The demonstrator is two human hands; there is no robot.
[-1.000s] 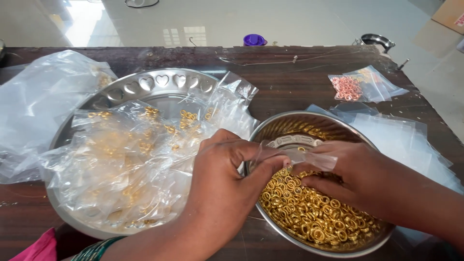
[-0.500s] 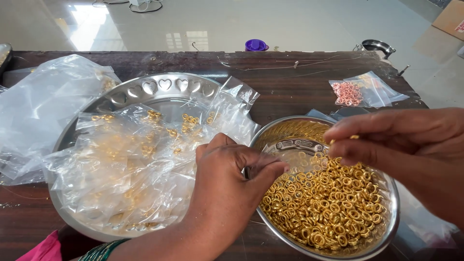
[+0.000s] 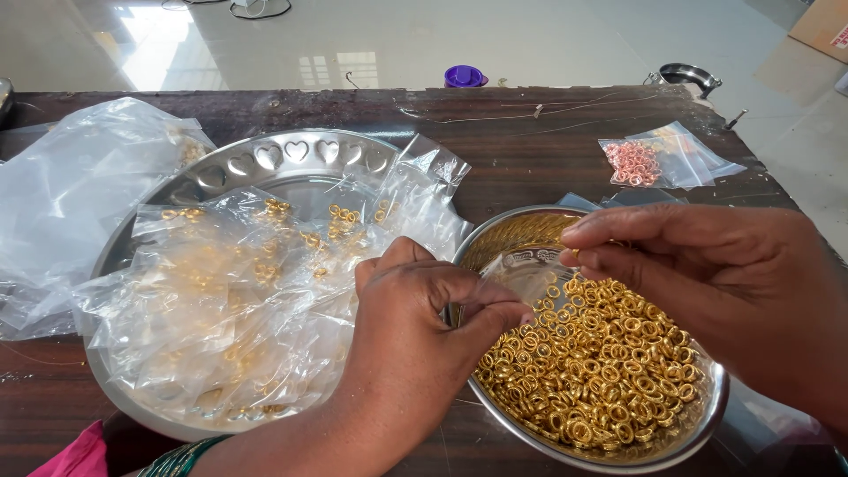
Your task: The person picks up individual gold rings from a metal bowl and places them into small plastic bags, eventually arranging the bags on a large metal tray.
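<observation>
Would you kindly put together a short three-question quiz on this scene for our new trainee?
1. True or false: the left hand pinches a small clear bag over the bowl of gold rings.
2. What do the right hand fingertips hold?
A. a gold ring
B. a purple cap
C. a spoon
3. Fill in: the big round tray with heart shapes on its rim is heaped with filled clear ____.

Key: 1 true; 2 A, though the ring is small and partly hidden; 3 bags.
</observation>
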